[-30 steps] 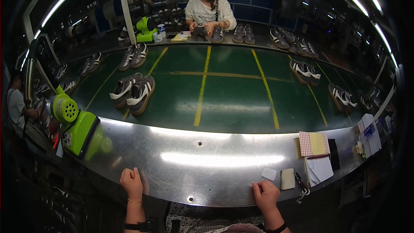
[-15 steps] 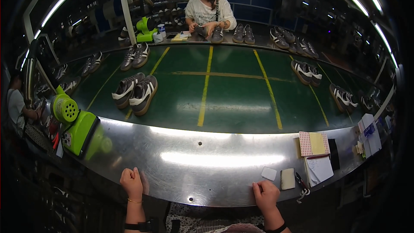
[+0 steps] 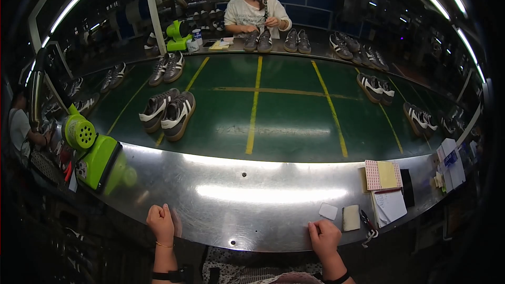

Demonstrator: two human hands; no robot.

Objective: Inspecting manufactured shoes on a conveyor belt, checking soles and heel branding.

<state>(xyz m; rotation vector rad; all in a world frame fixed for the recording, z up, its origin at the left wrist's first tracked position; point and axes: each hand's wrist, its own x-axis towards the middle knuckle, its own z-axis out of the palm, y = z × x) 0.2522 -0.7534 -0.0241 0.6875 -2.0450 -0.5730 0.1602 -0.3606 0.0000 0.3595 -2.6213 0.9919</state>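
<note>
My left hand [image 3: 161,222] rests as a loose fist on the near edge of the metal counter [image 3: 173,179], with nothing seen in it. Curled in the same way, my right hand [image 3: 324,235] lies at the edge farther right. Just beyond that hand are a small white square piece [image 3: 328,211] and a cream-coloured block [image 3: 351,218]. A pair of grey shoes [image 3: 178,114] with white stripes and gum-coloured soles stands on the green conveyor belt [image 3: 289,113], well out from both hands.
A lime-green lamp-like device [image 3: 97,152] stands at the counter's left end. Notepads [image 3: 388,202] and a black pen [image 3: 367,220] lie at the right. More shoe pairs [image 3: 375,88] ride the belt. Across it, a co-worker [image 3: 256,18] handles grey shoes [image 3: 258,40].
The belt, its yellow lines and the shoes on it have shifted slightly right. Across the belt, the co-worker has set a shoe down beside another. My hands have not moved.
</note>
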